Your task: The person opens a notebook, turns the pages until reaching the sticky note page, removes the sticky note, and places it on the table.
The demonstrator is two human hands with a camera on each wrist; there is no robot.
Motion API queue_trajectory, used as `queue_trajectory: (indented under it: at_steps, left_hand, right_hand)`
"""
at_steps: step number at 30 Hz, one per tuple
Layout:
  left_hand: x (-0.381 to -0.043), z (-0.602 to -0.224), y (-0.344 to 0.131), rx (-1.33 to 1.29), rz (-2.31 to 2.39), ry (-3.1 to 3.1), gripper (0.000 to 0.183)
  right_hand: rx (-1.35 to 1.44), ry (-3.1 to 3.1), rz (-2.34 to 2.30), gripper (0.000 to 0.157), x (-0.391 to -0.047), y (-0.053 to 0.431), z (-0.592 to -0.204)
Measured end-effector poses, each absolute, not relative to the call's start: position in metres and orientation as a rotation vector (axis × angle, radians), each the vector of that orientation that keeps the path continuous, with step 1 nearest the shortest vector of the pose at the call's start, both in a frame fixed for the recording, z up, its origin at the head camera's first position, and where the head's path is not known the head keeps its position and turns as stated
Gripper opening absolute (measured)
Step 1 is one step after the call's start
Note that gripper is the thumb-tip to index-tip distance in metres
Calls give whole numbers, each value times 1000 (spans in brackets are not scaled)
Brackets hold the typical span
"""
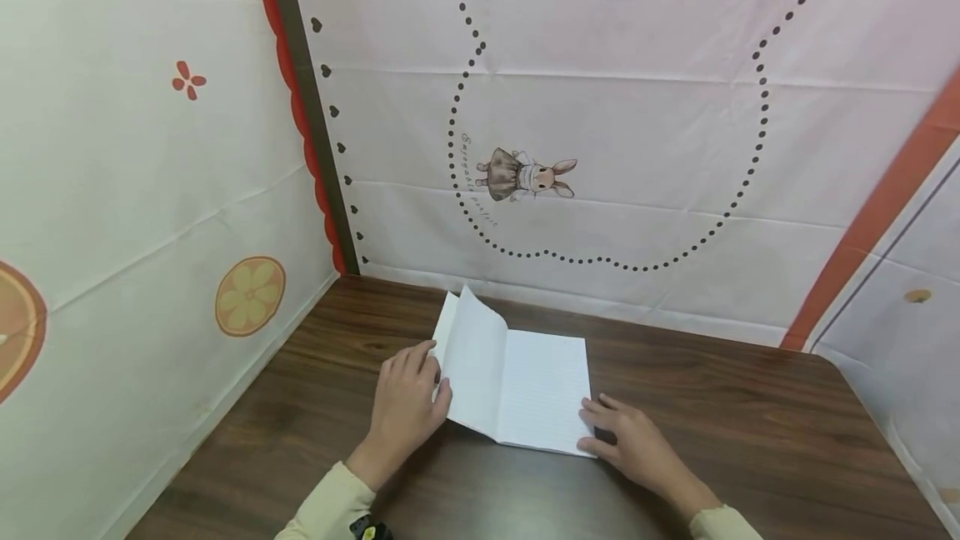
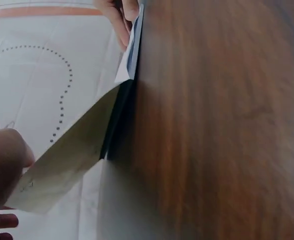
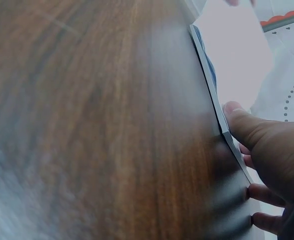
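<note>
An open notebook [image 1: 545, 390] with white lined pages lies on the wooden table. My left hand [image 1: 408, 394] holds its left-hand leaves [image 1: 474, 365], which stand tilted up from the table, with a second leaf [image 1: 444, 325] showing behind the front one. In the left wrist view, the thumb lies on one side of the raised sheet [image 2: 69, 155] and fingertips show past its other side. My right hand [image 1: 633, 444] rests at the notebook's lower right edge. Its thumb [image 3: 235, 112] touches the page in the right wrist view, and the other fingers spread along the border.
The dark wooden table [image 1: 300, 440] runs up to a white printed cloth [image 1: 622, 157] hung behind it, with a rabbit picture [image 1: 525, 175]. More cloth hangs at the left [image 1: 135, 190] and right. A black watch [image 1: 370, 528] is on the left wrist.
</note>
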State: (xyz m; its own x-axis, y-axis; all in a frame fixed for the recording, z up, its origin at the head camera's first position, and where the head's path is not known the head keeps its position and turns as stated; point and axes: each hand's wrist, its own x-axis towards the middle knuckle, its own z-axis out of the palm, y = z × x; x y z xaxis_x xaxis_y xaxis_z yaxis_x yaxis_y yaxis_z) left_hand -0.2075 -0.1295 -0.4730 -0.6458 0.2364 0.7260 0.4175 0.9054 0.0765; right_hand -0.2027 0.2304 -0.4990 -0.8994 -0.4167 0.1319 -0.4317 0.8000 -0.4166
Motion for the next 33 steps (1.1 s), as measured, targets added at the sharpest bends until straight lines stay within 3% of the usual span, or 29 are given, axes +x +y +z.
queue_trajectory:
  at_steps: [21,24,29,33]
  left_hand:
    - [-203,-498,-143,-279,-250,-2692,15]
    - [-204,-499,-142,-262,-286,-2701,23]
    - [-210,-499,-142,-355,-338,-2746,56]
    - [-214,-499,-146,-637,-310,-2803,51]
  right_hand:
    - [725,-2924,728,55,-202,230,-503]
    - [722,-2922,721,55,-203,230,-503]
    - [707,-2921,713,54,-203,231,-501]
    - [702,-2937,719,53,-202,230,-500]
